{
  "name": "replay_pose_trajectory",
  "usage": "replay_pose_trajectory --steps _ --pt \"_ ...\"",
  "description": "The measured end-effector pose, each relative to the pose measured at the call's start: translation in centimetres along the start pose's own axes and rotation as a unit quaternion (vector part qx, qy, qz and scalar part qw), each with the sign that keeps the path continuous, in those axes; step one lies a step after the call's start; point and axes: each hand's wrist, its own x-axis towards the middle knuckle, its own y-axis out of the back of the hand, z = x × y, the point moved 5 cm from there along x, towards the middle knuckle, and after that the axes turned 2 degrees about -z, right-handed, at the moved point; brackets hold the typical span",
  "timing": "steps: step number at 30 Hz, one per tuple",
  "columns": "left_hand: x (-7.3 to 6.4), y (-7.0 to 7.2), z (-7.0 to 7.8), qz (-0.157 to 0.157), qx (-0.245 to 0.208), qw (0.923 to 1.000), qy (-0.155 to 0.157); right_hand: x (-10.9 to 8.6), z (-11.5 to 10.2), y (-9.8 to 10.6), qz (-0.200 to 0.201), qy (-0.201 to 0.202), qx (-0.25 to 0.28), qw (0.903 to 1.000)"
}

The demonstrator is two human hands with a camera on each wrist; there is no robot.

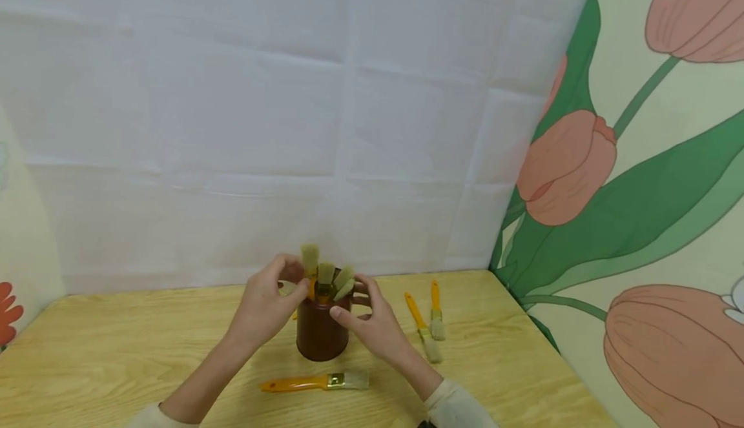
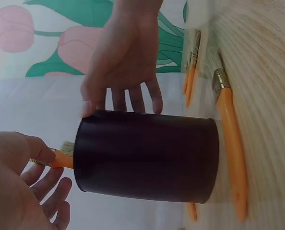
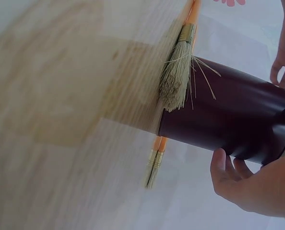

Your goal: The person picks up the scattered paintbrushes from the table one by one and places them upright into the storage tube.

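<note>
A dark brown cylindrical cup [image 1: 322, 334] stands upright on the table, with several paintbrushes [image 1: 326, 274] in it, bristles up. At its rim, my left hand [image 1: 264, 302] pinches one paintbrush [image 2: 62, 159] by its orange handle between thumb and fingers; the bristles [image 1: 310, 259] of this brush rise above the others. My right hand [image 1: 379, 326] holds the cup from the right, thumb near the front rim and fingers round the far side. The cup wall hides the lower ends of the brushes inside.
Crosswise in front of the cup lies a paintbrush [image 1: 299, 384] with an orange handle. Two more paintbrushes [image 1: 424, 332] [image 1: 436, 315] lie to the right. A white sheet [image 1: 232, 124] hangs behind the wood-grain table [image 1: 116, 344], and a tulip-patterned wall [image 1: 657, 221] borders the right.
</note>
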Motion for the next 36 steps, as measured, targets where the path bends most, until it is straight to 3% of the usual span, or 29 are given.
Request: replay_pose_trajectory --steps 13,21,30,36 --pt "0.0 -1.1 -2.0 -0.001 0.043 0.9989 0.017 -0.1 -0.2 -0.1 -0.006 0.004 0.001 1.0000" --pt "0.0 -1.6 -2.9 -0.018 0.019 0.9989 0.038 -0.2 -0.3 -0.1 -0.004 -0.002 0.000 1.0000" --pt "0.1 -1.6 -3.0 -0.019 0.007 0.9990 0.040 -0.1 -0.3 -0.2 -0.008 -0.010 0.003 0.9999" --pt "0.2 -1.2 -3.6 -0.037 -0.022 0.9975 0.055 -0.3 -0.4 -0.2 -0.008 -0.012 0.008 0.9999"
